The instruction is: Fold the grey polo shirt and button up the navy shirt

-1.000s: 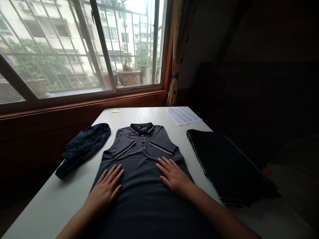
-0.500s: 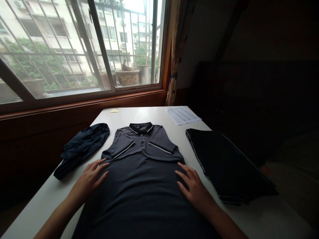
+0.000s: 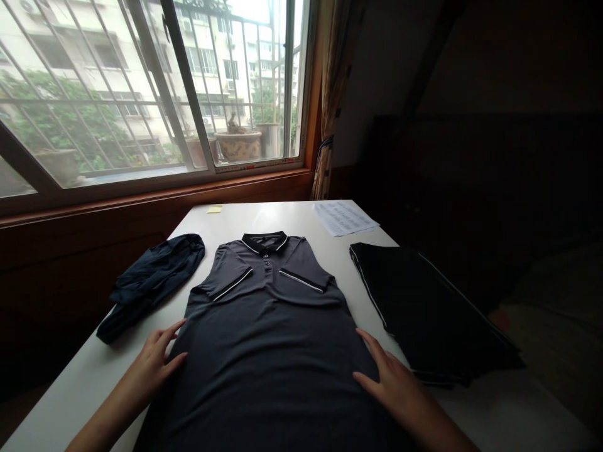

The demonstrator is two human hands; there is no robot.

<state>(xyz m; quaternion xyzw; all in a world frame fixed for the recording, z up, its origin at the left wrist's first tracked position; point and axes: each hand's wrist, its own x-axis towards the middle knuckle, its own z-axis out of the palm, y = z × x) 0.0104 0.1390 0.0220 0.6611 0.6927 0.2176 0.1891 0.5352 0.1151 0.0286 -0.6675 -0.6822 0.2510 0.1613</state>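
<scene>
A dark grey polo shirt (image 3: 268,339) lies face up on the white table (image 3: 94,383), collar away from me and both sleeves folded inward over the chest. My left hand (image 3: 153,364) rests flat at the shirt's left edge with fingers stretched out. On the shirt's right edge my right hand (image 3: 393,383) lies flat as well, fingers extended. Neither hand holds anything.
A crumpled dark blue garment (image 3: 151,282) lies to the left of the shirt. A stack of folded black garments (image 3: 424,314) sits to the right. A printed sheet (image 3: 343,218) and a yellow sticky note (image 3: 214,209) lie near the table's far edge, under the window.
Both hands have slid outward and toward me, from the middle of the shirt's chest to its left and right edges.
</scene>
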